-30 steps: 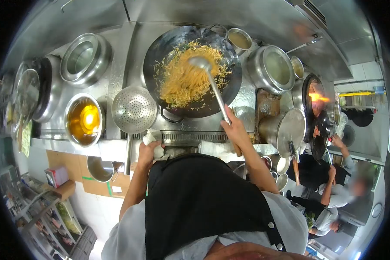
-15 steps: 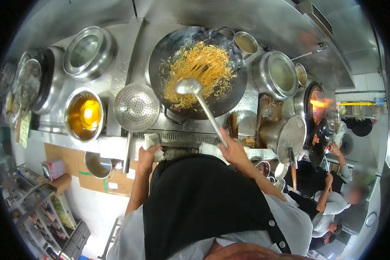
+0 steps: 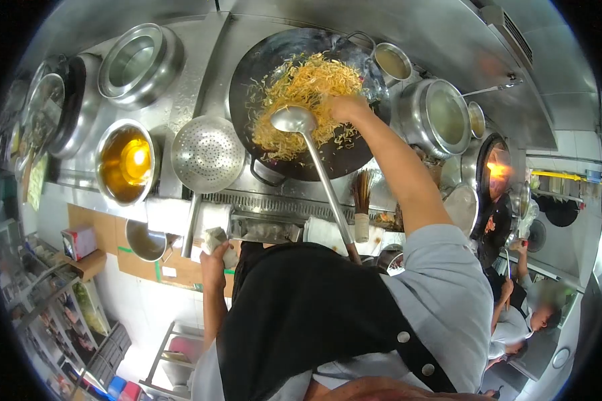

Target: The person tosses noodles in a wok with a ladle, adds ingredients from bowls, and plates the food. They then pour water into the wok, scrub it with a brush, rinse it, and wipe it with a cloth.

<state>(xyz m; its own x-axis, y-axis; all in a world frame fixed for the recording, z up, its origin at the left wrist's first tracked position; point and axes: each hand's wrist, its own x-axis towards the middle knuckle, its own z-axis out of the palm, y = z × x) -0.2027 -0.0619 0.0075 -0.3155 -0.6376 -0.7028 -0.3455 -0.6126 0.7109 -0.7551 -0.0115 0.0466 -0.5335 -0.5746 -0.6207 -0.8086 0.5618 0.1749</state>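
A black wok (image 3: 314, 172) holds a heap of stir-fried noodles (image 3: 321, 75) mixed with pale shreds. My right hand (image 3: 346, 109) reaches into the wok at the right side of the noodles, its fingertips hidden. A metal ladle (image 3: 321, 164) rests with its bowl on the noodles, its handle leaning over the stove's front edge, clear of both hands. My left hand (image 3: 214, 262), lower left by the counter edge, is closed around a folded pale cloth (image 3: 215, 239). Left of the wok lies a round perforated strainer (image 3: 207, 154), its handle pointing toward me.
A bowl of amber oil (image 3: 125, 162) stands left of the strainer. Metal pots (image 3: 436, 117) and a small pan (image 3: 391, 62) sit right of the wok. A bamboo brush (image 3: 361, 207) stands at the front. Flames burn in another wok (image 3: 496, 167) at far right, near a co-worker (image 3: 515, 314).
My right hand has let go of the ladle and moved forward into the noodles. The ladle now lies resting in the wok. My left hand still grips the cloth, slightly lower and to the left.
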